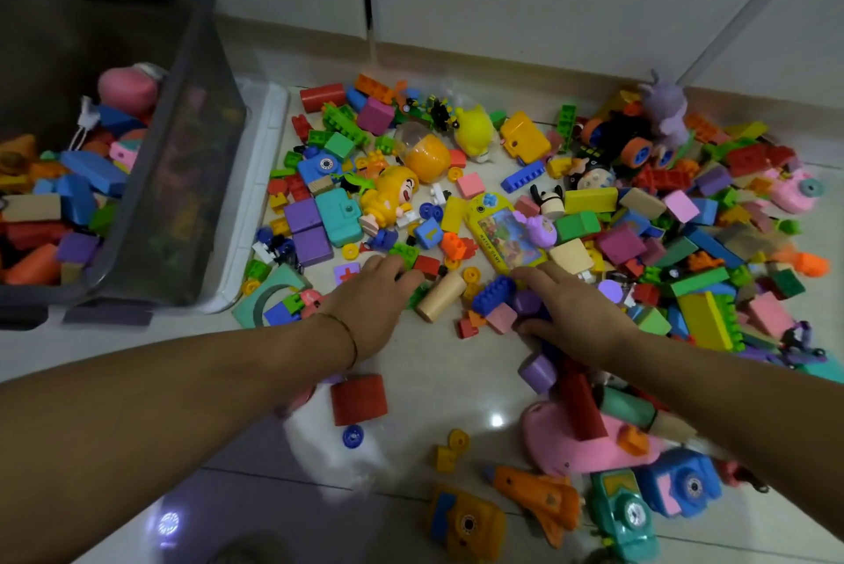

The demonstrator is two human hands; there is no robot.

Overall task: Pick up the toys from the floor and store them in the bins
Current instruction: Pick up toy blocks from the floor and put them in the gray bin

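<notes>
Nearest the viewer, well below the yellow handheld game [504, 237], lie an orange toy camera [466, 523], an orange toy plane [541, 495], a blue toy camera [680, 482] and a big pink toy [575, 449]. A red cylinder block [358, 399] sits off to their left, beside a patch of white fluff [329, 458]. Both bare forearms reach in from the bottom corners. The left hand [377, 303] lies palm down just below and left of the game, fingers fairly straight and unclenched, their tips at a green brick [404, 254] and a red brick [427, 264]; a thin bracelet [349, 337] circles its wrist. The right hand [573, 312] lies palm down directly below the game, fingers stretched loosely toward the game's lower edge and thumb splayed (a purple piece [525, 302] sits in the crook between thumb and forefinger). A wooden cylinder [440, 296] lies between the two hands. The toys [639, 221] spread over the tiled floor [434, 362] around and beyond the game, mostly to its right. A yellow-haired doll [392, 193] sits up-left of the game, and a purple plush [664, 106] far up-right. Well left of the game stands the grey bin [182, 207], part filled with blocks.
</notes>
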